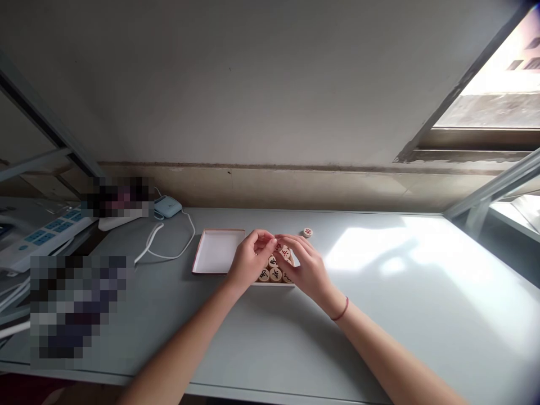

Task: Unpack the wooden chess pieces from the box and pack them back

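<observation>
Left hand (pixel 248 259) and right hand (pixel 310 264) bent over the box (pixel 274 284), one loose piece (pixel 307 232) beyond

On my feed both sets of fingertips close in together above the box; the right thumb stands apart from its fingers, while the left thumb lies near its own. One red-marked piece (pixel 278 246) sits right at the fingertips, but I cannot tell whether either hand has hold of it or it simply lies there. A thin red bracelet (pixel 341 309) circles my right wrist.

Below my fingers, round wooden pieces (pixel 275 274) with dark or red characters fill what I can see of the box. Its near edge runs roughly along the near edge of the worktop (pixel 253 349); my hands cover too much for me to read its long axis.

To the left, past my left hand, lies a shallow lid (pixel 219 251), pale inside.

As I judge it, the relation that counts is with the loose piece: flat, red character up, it lies just past my right knuckles, between the box's far right corner and the worktop's far edge. My right hand is clearly nearer; being round, the piece offers no long axis to line up with. Behind that far edge rises the wall (pixel 270 112).
</observation>
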`<move>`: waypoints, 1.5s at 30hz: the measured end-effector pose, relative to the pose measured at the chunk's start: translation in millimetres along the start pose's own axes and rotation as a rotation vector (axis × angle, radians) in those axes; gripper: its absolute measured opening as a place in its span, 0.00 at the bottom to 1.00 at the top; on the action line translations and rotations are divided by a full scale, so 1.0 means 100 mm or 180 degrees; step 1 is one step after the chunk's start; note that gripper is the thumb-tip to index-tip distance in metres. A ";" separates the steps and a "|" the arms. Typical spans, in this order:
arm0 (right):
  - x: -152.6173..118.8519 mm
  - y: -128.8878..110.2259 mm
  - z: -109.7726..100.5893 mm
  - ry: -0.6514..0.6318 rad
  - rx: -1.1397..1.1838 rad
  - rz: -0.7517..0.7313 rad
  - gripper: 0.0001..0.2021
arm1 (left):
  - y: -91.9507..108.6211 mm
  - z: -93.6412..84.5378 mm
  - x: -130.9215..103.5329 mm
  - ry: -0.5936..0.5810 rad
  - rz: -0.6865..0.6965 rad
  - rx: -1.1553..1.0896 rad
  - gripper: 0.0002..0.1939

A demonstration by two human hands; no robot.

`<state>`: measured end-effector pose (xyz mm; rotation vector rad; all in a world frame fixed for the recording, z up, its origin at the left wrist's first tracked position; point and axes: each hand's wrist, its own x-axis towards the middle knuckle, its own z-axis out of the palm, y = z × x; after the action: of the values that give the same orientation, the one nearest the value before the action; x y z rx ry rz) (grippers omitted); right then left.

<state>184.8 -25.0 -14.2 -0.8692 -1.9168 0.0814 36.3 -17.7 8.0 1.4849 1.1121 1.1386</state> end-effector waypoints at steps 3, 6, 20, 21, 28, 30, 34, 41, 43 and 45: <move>0.01 0.13 -0.06 -0.0044 -0.0073 0.0172 0.08 | -0.02 -0.04 0.01 0.0036 -0.0007 0.0383 0.10; 0.02 0.38 -0.20 0.0178 -0.0186 0.0919 0.07 | -0.07 -0.14 0.05 0.0257 0.0183 0.1058 0.09; -0.18 0.96 -0.31 -0.0447 -0.0790 0.1825 0.11 | -0.19 -0.32 0.15 0.0332 0.0084 0.1678 0.09; -0.18 0.97 -0.29 -0.0505 -0.0885 0.1741 0.10 | -0.18 -0.31 0.14 0.0322 0.0076 0.1682 0.09; -0.19 0.98 -0.27 -0.0596 -0.1115 0.1680 0.06 | -0.18 -0.32 0.14 0.0304 0.0074 0.1716 0.09; -0.19 0.97 -0.27 -0.0581 -0.1137 0.1687 0.06 | -0.18 -0.32 0.15 0.0301 0.0082 0.1720 0.09; -0.17 1.00 -0.24 -0.0467 -0.1150 0.1794 0.06 | -0.19 -0.32 0.15 0.0331 0.0113 0.1750 0.09; -0.04 1.22 -0.12 -0.0484 -0.1279 0.1638 0.08 | -0.25 -0.34 0.14 0.0347 0.0548 0.2270 0.08; -0.02 1.28 -0.09 -0.0508 -0.1353 0.1582 0.08 | -0.25 -0.35 0.13 0.0329 0.0641 0.2426 0.08; -0.04 1.32 -0.07 -0.0476 -0.1387 0.1534 0.08 | -0.24 -0.36 0.13 0.0329 0.0694 0.2549 0.08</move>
<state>261.7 68.4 -67.6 -1.6501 -1.8509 0.0156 0.2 3.6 -8.8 2.2165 1.6190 0.9568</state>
